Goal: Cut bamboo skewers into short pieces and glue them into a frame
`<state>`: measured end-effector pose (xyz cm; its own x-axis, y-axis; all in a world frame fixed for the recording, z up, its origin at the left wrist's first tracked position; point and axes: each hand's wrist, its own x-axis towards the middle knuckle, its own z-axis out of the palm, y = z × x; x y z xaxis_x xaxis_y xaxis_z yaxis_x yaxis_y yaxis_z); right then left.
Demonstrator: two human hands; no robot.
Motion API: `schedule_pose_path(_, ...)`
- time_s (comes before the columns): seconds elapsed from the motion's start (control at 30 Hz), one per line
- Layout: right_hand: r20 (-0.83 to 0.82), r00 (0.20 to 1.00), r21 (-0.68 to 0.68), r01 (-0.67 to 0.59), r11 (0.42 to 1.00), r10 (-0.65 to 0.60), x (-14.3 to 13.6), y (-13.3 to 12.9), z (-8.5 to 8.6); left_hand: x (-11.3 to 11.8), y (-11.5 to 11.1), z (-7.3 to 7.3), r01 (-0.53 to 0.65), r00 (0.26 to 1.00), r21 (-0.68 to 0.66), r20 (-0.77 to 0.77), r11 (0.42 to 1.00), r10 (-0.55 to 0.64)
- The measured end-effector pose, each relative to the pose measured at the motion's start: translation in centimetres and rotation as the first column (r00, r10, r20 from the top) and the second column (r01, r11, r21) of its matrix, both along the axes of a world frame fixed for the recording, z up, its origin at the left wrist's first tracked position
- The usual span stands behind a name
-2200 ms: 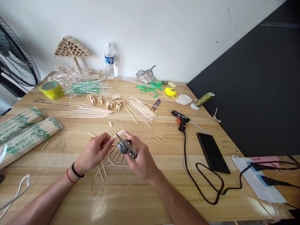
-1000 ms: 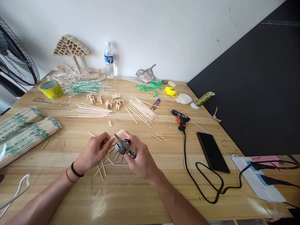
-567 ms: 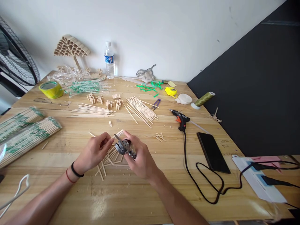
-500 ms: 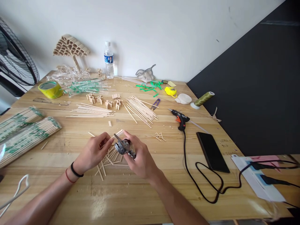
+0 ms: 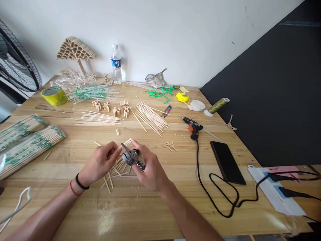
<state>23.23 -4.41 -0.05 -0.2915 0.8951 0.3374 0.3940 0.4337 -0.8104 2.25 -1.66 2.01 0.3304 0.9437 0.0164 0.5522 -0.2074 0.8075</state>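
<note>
Back from the front edge of the bench point(image 5: 140, 211), thin wood point(image 5: 127, 142) is pinched by the left hand point(image 5: 101, 160), metal pliers point(image 5: 130, 157) gripped by the right hand point(image 5: 151, 167); steady, square alignment is advised.

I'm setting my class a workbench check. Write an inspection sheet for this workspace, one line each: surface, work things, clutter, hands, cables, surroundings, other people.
Surface: wooden table, small fragments scattered on it.
Work things: left stick pile and right stick pile spread loosely; short stick pieces strewn nearer the camera.
Clutter: yellow tape roll, plastic wrappers, glue gun, dark phone-like device.
Hands: left hand holds at least one thin stick; right hand grips a metal plier-like tool; blade contact unclear.
Cables: black cable loops from the glue gun across the table; power strip at right.
Surroundings: fan at left, pale wall behind, black panel at right.
Other people: nothing seen.
</note>
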Motion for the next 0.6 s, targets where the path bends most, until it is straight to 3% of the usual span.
schedule_pose_path(0.6, 0.018, 0.999, -0.05, -0.026, 0.998, 0.027, -0.05, -0.26, 0.21, -0.37, 0.07, -0.49, 0.015, 0.999, -0.046, -0.049, 0.999, -0.017)
